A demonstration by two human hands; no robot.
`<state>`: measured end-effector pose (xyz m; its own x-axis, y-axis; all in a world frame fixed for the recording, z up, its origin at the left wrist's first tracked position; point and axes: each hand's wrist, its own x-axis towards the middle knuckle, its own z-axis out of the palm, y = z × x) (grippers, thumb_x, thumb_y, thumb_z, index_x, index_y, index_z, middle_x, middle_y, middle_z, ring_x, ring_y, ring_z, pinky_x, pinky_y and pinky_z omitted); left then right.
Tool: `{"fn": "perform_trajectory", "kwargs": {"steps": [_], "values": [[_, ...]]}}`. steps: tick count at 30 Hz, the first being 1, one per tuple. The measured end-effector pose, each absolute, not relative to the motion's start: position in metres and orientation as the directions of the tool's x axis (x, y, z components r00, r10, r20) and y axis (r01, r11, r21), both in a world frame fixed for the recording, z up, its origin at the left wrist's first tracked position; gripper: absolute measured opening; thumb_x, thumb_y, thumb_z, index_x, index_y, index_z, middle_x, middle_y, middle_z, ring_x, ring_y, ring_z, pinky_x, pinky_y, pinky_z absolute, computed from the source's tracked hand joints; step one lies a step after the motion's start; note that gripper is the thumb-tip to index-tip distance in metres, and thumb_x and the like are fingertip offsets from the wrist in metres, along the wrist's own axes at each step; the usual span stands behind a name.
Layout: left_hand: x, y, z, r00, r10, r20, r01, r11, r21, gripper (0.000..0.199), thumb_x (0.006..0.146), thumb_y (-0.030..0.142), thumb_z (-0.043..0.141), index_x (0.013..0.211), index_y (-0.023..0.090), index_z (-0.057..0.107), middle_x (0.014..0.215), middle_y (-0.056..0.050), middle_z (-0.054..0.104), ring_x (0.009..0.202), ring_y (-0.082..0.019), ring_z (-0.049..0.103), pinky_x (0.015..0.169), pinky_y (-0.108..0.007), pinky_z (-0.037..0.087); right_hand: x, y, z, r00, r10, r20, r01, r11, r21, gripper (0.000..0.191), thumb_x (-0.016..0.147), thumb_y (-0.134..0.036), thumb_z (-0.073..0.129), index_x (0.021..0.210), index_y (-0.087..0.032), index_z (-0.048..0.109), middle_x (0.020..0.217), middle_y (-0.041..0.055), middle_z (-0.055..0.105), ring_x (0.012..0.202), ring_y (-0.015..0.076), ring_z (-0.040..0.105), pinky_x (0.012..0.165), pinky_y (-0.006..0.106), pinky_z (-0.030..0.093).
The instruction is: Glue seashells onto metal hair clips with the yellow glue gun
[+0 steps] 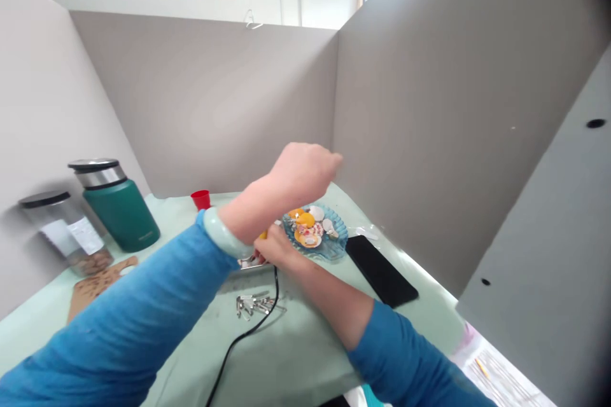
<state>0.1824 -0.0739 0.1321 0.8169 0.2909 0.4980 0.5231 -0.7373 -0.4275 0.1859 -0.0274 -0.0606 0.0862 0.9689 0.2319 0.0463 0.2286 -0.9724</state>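
My left hand [308, 168] is raised above the table, its wrist bent and a pale bangle [224, 235] on the forearm. Its fingers are curled together, and whatever they may hold is hidden. Lower down, beneath that arm, my right hand [275, 246] closes around a yellow object [263, 235], mostly covered. A black cord [237, 338] runs from below this hand toward the table's front. Partly behind the hands lies a shallow tray [252, 265] with small items. A blue scalloped glass dish [341, 232] beside my right hand bears yellow, white and patterned pieces [306, 220].
Several metal clip-like pieces [255, 304] lie in front. A black phone-like slab [382, 271] rests at right. At left stand a green bottle [121, 213], a lidded clear jar [69, 235] and a brown board [98, 283]; a red cup [201, 199] is farther back. Grey panels [205, 108] enclose the table.
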Motion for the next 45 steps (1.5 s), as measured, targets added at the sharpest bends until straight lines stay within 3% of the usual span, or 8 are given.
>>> {"fn": "perform_trajectory", "kwargs": {"steps": [3,6,11,19,25,34,42,45], "values": [[0.136,-0.063,0.128,0.664,0.331,0.67,0.64,-0.715,-0.281,0.024,0.087,0.032,0.047,0.084,0.019,0.067,0.072,-0.003,0.067,0.068,-0.016,0.06,0.061,-0.025,0.04,0.188,-0.03,-0.058,0.145,0.962,0.232,0.004,0.234,-0.972,0.018,0.067,-0.023,0.062,0.084,-0.018,0.058,0.047,-0.0067,0.054,0.034,0.0096,0.048,0.033,0.019,0.04],[0.089,-0.032,0.098,0.47,0.51,0.721,0.795,-0.599,-0.095,0.041,0.087,0.047,0.042,0.073,0.017,0.066,0.063,-0.004,0.064,0.062,-0.015,0.057,0.058,-0.025,0.038,0.188,-0.036,-0.052,0.277,0.928,0.25,-0.159,0.301,-0.94,0.027,0.065,-0.025,0.062,0.09,-0.017,0.055,0.056,-0.0057,0.056,0.041,0.0089,0.05,0.035,0.019,0.043],[0.032,0.025,0.026,0.285,0.866,0.41,0.94,-0.336,0.056,0.041,0.084,0.048,0.044,0.066,0.018,0.065,0.067,-0.007,0.067,0.068,-0.018,0.06,0.058,-0.024,0.038,0.188,-0.041,-0.049,0.315,0.917,0.244,-0.236,0.325,-0.916,0.034,0.063,-0.026,0.066,0.093,-0.016,0.052,0.061,-0.0051,0.057,0.044,0.0083,0.051,0.037,0.018,0.044],[0.015,0.05,-0.022,0.367,0.908,0.203,0.929,-0.371,-0.017,0.021,0.077,0.025,0.05,0.084,0.023,0.07,0.087,-0.007,0.071,0.081,-0.021,0.063,0.068,-0.027,0.043,0.19,-0.043,-0.047,0.277,0.935,0.224,-0.217,0.288,-0.933,0.033,0.063,-0.026,0.068,0.092,-0.016,0.055,0.063,-0.0035,0.059,0.046,0.0089,0.051,0.037,0.019,0.043],[0.022,0.049,-0.032,0.631,0.772,0.076,0.776,-0.629,-0.052,0.026,0.072,0.019,0.055,0.09,0.027,0.072,0.095,-0.005,0.07,0.095,-0.022,0.06,0.079,-0.027,0.043,0.189,-0.044,-0.047,0.255,0.938,0.234,-0.171,0.282,-0.944,0.032,0.063,-0.025,0.067,0.092,-0.016,0.055,0.063,-0.0035,0.06,0.046,0.0091,0.05,0.038,0.019,0.043],[-0.005,0.048,-0.006,0.322,0.939,0.12,0.939,-0.3,-0.167,0.027,0.073,0.018,0.054,0.092,0.019,0.073,0.093,-0.013,0.071,0.086,-0.025,0.064,0.075,-0.03,0.045,0.189,-0.045,-0.046,0.233,0.944,0.233,-0.159,0.273,-0.949,0.032,0.064,-0.026,0.067,0.092,-0.016,0.054,0.065,-0.0025,0.06,0.046,0.0094,0.05,0.038,0.02,0.044],[0.001,0.044,-0.008,0.508,0.861,0.004,0.861,-0.508,-0.008,0.026,0.067,0.025,0.061,0.09,0.024,0.073,0.089,-0.004,0.073,0.079,-0.018,0.064,0.069,-0.021,0.045,0.188,-0.045,-0.046,0.268,0.937,0.226,-0.185,0.28,-0.942,0.033,0.063,-0.024,0.067,0.092,-0.016,0.055,0.061,-0.0042,0.057,0.046,0.0102,0.051,0.037,0.02,0.044],[0.008,0.041,-0.013,0.49,0.865,-0.107,0.865,-0.497,-0.061,0.022,0.061,0.021,0.066,0.081,0.022,0.074,0.086,-0.007,0.072,0.077,-0.021,0.065,0.069,-0.025,0.046,0.189,-0.042,-0.049,0.279,0.929,0.242,-0.199,0.303,-0.932,0.033,0.063,-0.024,0.067,0.092,-0.017,0.054,0.061,-0.0052,0.056,0.046,0.0094,0.051,0.037,0.019,0.044]]}}
